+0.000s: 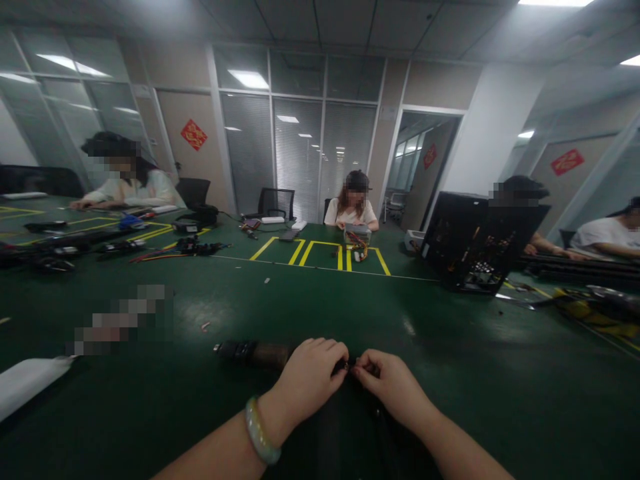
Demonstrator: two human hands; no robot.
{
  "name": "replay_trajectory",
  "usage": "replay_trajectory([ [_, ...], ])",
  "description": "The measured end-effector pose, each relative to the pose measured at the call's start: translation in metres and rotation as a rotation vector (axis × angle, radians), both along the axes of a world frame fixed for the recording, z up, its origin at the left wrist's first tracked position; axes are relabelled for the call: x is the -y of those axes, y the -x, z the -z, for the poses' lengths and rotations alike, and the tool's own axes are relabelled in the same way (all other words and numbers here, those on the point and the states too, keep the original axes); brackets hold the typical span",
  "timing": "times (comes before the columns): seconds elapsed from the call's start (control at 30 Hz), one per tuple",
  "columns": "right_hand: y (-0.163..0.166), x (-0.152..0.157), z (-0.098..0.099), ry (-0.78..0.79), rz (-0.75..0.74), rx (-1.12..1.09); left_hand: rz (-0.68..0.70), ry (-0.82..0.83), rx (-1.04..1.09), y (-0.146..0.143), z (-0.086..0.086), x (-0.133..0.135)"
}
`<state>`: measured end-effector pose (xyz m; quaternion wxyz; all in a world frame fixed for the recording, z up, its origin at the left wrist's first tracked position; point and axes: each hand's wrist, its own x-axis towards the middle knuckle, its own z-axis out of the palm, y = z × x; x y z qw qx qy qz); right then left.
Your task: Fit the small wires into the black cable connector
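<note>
My left hand (310, 380) and my right hand (387, 379) meet at the near edge of the green table (320, 313). Both are closed in a pinch on a small dark part (349, 365) held between the fingertips; it is too small to name. A dark cylindrical object (250, 351) lies on the table just left of my left hand. A dark flat thing (345, 427) lies under my wrists. A pale green bangle (260, 433) sits on my left wrist.
An open black computer case (470, 243) stands at the right. Yellow tape boxes (320, 253) mark the middle, where a seated person handles a small box with coloured wires (357, 241). Other people sit at far left and right. Cables and tools (150, 247) lie at the left.
</note>
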<state>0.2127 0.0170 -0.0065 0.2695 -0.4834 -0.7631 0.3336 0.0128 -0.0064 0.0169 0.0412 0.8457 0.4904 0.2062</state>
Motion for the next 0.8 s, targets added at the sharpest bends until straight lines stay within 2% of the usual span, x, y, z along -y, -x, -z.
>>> replay_trajectory([
  [0.8,0.0007,0.0034,-0.0074,0.020,-0.010,0.007,0.041,-0.058,0.055,-0.0005,0.0006,0.0025],
])
